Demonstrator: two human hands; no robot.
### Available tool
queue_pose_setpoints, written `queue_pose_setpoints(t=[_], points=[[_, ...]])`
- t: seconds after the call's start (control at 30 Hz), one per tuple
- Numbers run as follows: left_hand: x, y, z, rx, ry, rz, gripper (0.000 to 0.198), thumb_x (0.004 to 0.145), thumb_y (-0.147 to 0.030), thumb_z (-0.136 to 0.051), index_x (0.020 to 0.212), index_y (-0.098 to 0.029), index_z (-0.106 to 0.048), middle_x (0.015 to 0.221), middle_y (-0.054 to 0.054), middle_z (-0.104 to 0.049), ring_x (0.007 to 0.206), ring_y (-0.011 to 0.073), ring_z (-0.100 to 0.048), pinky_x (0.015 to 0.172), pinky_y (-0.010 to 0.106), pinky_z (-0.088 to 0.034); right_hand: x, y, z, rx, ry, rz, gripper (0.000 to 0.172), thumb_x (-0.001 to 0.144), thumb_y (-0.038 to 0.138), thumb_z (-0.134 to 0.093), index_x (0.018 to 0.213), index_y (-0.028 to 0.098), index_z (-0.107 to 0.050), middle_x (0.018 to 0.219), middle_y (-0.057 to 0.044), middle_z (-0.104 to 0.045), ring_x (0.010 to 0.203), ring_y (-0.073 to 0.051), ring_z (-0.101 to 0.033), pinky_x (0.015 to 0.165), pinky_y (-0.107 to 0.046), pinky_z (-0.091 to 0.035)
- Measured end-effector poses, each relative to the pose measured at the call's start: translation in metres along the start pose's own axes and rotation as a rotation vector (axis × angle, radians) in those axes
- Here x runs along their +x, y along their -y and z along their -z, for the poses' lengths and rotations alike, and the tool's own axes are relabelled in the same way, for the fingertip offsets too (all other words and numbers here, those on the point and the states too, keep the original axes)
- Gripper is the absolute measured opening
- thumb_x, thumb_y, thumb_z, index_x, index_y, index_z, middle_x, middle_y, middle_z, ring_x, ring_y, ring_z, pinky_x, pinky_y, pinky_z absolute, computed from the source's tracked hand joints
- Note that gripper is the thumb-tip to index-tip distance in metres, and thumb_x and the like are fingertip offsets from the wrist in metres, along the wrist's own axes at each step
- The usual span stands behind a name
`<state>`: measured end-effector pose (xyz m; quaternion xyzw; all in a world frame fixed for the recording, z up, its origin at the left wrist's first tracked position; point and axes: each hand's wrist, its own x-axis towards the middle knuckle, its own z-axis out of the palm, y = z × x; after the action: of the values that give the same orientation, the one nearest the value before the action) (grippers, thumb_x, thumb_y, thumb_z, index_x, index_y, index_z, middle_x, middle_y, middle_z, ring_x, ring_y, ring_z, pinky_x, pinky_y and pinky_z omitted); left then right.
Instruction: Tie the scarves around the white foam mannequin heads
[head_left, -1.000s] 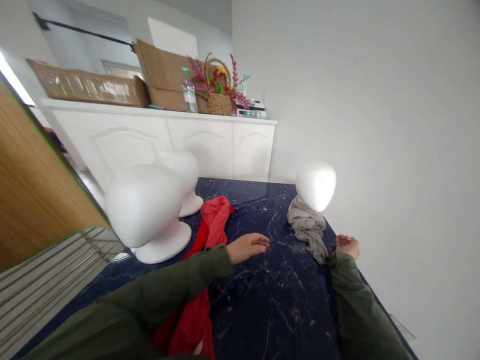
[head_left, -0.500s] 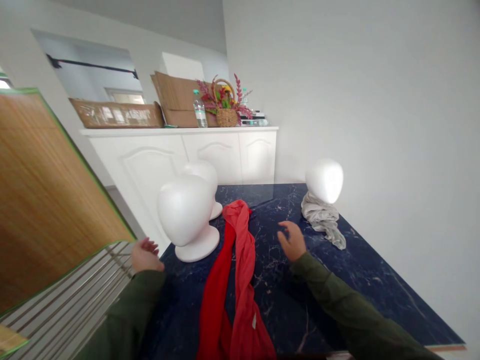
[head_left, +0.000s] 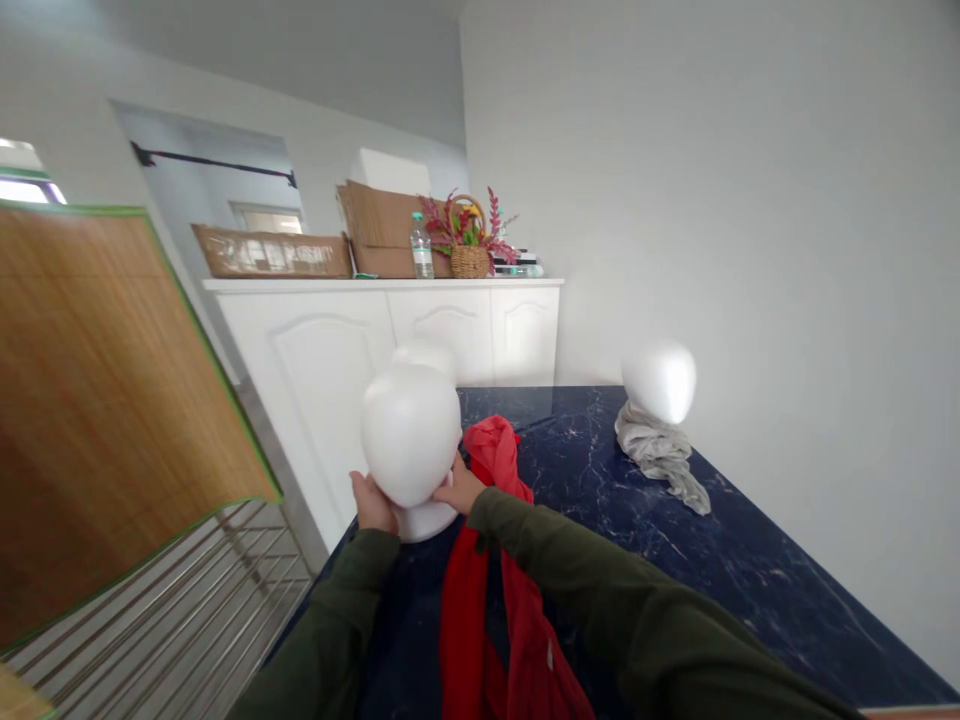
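Note:
A white foam mannequin head stands near the left edge of a dark blue marble table. My left hand and my right hand grip its neck from either side. A second white head peeks out right behind it. A red scarf lies along the table under my right forearm. At the far right a third white head stands with a grey scarf wrapped round its base.
A white cabinet stands behind the table, bearing cardboard boxes, a water bottle and a flower basket. A bamboo mat and a metal rack are on the left. A white wall runs along the right.
Both hands came together onto the near white head: the left moved in from the rack side, the right swung left across the red scarf. The camera view shifted slightly.

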<state>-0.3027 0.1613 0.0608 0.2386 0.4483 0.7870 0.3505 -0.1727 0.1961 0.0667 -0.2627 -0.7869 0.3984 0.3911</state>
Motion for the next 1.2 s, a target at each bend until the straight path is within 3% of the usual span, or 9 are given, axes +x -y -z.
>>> queue_pose_setpoints(t=[0.13,0.27,0.43,0.6,0.7,0.8,0.97,1.07,1.2], points=[[-0.038,-0.019,-0.015,-0.084,0.042,-0.185,0.056,0.083,-0.054,-0.021,0.109,-0.019,-0.055,0.103,0.002,-0.064,0.108,0.0169,-0.051,0.095,0.028,-0.038,-0.016,0.026,0.016,0.071,0.008,0.2,0.097,0.053,0.008,-0.062,0.134,0.018,-0.01,0.129,-0.008,-0.041,0.118,-0.021,-0.039,0.1,-0.035,-0.029],[-0.082,-0.02,-0.05,-0.063,0.296,-0.193,0.057,0.081,-0.059,-0.026,0.112,-0.02,-0.054,0.112,0.002,-0.06,0.116,0.0195,-0.044,0.1,0.032,-0.033,-0.063,0.027,0.077,-0.049,-0.106,0.265,0.082,0.063,0.023,-0.064,0.133,0.014,-0.022,0.132,-0.012,-0.037,0.121,-0.025,-0.034,0.102,-0.04,-0.024],[-0.111,0.02,-0.102,-0.016,0.804,0.034,0.052,0.083,-0.055,-0.03,0.12,-0.023,-0.047,0.126,0.003,-0.049,0.123,0.0209,-0.034,0.101,0.035,-0.029,-0.139,-0.018,0.154,-0.198,-0.289,0.073,0.063,0.072,0.034,-0.059,0.128,0.014,-0.034,0.129,-0.015,-0.04,0.12,-0.026,-0.036,0.101,-0.044,-0.023],[-0.119,0.07,-0.122,0.037,0.912,0.225,0.054,0.081,-0.058,-0.029,0.121,-0.026,-0.045,0.133,0.004,-0.041,0.126,0.0242,-0.029,0.1,0.042,-0.025,-0.183,-0.035,0.18,-0.206,-0.36,-0.02,0.068,0.07,0.036,-0.061,0.129,0.015,-0.033,0.13,-0.015,-0.04,0.12,-0.027,-0.035,0.1,-0.044,-0.025],[-0.117,0.091,-0.121,0.046,0.934,0.324,0.06,0.079,-0.062,-0.027,0.122,-0.024,-0.044,0.132,0.007,-0.041,0.124,0.0256,-0.032,0.098,0.044,-0.026,-0.19,-0.036,0.183,-0.148,-0.347,-0.058,0.068,0.069,0.036,-0.062,0.128,0.016,-0.034,0.129,-0.014,-0.042,0.118,-0.026,-0.038,0.099,-0.042,-0.028],[-0.112,0.094,-0.109,0.122,0.911,0.355,0.064,0.076,-0.065,-0.03,0.118,-0.02,-0.048,0.128,0.011,-0.045,0.119,0.026,-0.039,0.096,0.043,-0.028,-0.199,-0.039,0.179,-0.128,-0.379,-0.125,0.065,0.067,0.035,-0.062,0.125,0.017,-0.037,0.126,-0.013,-0.044,0.116,-0.025,-0.04,0.095,-0.041,-0.033],[-0.1,0.072,-0.061,0.39,0.599,0.171,0.057,0.075,-0.059,-0.041,0.111,-0.015,-0.05,0.115,0.012,-0.053,0.104,0.0236,-0.049,0.09,0.036,-0.035,-0.236,-0.041,0.138,-0.124,-0.619,-0.406,0.038,0.072,0.031,-0.052,0.107,0.014,-0.048,0.102,-0.013,-0.056,0.093,-0.023,-0.054,0.08,-0.038,-0.043],[-0.103,0.063,-0.036,0.475,0.513,0.353,0.057,0.077,-0.058,-0.038,0.113,-0.016,-0.048,0.116,0.012,-0.052,0.105,0.0231,-0.049,0.089,0.035,-0.035,-0.236,-0.037,0.096,0.125,-0.399,-0.473,0.032,0.07,0.026,-0.055,0.1,0.016,-0.053,0.1,-0.01,-0.058,0.09,-0.021,-0.056,0.082,-0.035,-0.042],[-0.125,0.056,-0.034,0.332,0.637,0.633,0.054,0.081,-0.055,-0.033,0.117,-0.015,-0.044,0.115,0.013,-0.053,0.1,0.0198,-0.054,0.086,0.032,-0.039,-0.185,-0.02,0.055,0.649,-0.21,-0.533,0.042,0.065,0.028,-0.061,0.105,0.016,-0.052,0.104,-0.008,-0.059,0.094,-0.019,-0.057,0.078,-0.031,-0.043]])
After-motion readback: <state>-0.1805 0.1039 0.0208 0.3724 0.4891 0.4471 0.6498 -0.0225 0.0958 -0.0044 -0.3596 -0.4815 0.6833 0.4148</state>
